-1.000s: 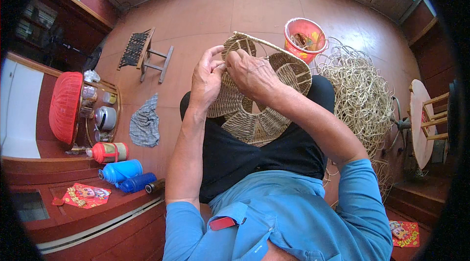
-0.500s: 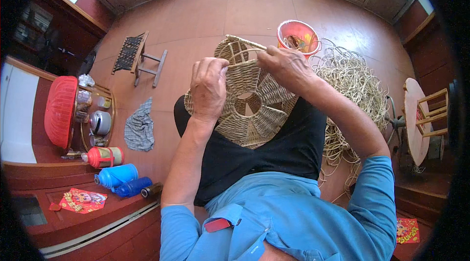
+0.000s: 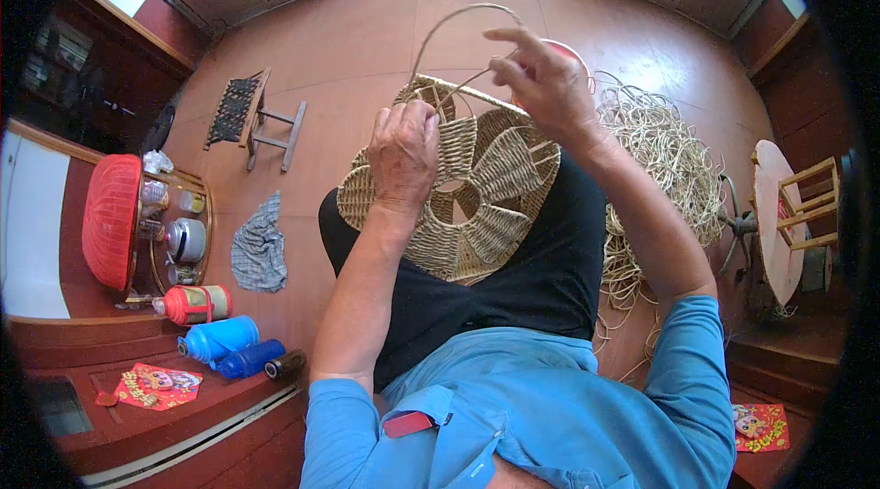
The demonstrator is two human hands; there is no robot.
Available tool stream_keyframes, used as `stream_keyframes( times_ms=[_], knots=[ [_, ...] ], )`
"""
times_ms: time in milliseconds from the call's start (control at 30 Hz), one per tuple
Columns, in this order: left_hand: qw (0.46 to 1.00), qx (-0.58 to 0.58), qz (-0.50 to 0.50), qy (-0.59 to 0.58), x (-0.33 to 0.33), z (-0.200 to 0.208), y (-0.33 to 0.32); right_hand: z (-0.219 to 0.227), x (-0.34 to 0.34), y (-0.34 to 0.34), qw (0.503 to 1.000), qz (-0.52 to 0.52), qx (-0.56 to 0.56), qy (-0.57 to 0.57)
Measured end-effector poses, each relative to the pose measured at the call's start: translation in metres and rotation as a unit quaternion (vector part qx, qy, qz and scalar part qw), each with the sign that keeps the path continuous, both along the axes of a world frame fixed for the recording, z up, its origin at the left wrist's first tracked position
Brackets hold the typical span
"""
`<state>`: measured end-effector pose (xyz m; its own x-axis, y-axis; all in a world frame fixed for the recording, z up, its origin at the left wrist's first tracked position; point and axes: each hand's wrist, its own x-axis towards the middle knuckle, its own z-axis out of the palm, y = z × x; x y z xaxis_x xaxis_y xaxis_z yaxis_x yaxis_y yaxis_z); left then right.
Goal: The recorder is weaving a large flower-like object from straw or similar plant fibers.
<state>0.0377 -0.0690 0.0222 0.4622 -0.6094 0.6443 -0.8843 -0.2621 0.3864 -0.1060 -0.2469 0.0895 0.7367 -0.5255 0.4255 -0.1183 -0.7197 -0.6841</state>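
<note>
A round woven straw piece (image 3: 500, 168) with petal-like panels and an open ring in its middle rests across my lap. My left hand (image 3: 403, 154) is closed at the left edge of its upper panel, fingertips pressed where a strand comes out. Above the far rim, a thin straw cord (image 3: 458, 14) makes a tall loop and runs to my right hand (image 3: 547, 90). That hand is raised, with the index finger stretched out and the cord caught among the other fingers. Just how the fingers grip it is partly hidden.
A big heap of loose straw cord (image 3: 665, 168) lies on the floor at right, beside a red bucket (image 3: 573, 54) partly behind my right hand. At left are a small stool (image 3: 247, 113), a checked cloth (image 3: 259, 246) and thermos flasks (image 3: 220, 333). A round wooden tabletop (image 3: 779, 223) stands far right.
My right hand has lifted off the rim, up and to the right, drawing the cord into a tall loop. My left hand moved slightly right, and the woven piece turned and tilted.
</note>
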Motion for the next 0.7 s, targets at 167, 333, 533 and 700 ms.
stream_keyframes(
  times_ms=[167, 333, 533, 700],
  knots=[
    [0.999, 0.046, -0.014, -0.004, -0.006, 0.001, 0.003, -0.044, 0.009, 0.026, 0.997, 0.032, -0.067, -0.006],
    [0.998, 0.06, -0.01, -0.005, -0.012, 0.003, 0.008, -0.051, 0.022, 0.052, 0.987, 0.07, -0.147, -0.002],
    [0.998, 0.056, -0.013, 0.013, -0.017, 0.01, 0.011, -0.059, 0.041, 0.062, 0.998, 0.044, -0.018, 0.05],
    [0.998, 0.05, -0.014, 0.021, -0.018, 0.01, 0.011, -0.073, 0.04, 0.066, 1.0, -0.012, 0.007, -0.026]
  ],
)
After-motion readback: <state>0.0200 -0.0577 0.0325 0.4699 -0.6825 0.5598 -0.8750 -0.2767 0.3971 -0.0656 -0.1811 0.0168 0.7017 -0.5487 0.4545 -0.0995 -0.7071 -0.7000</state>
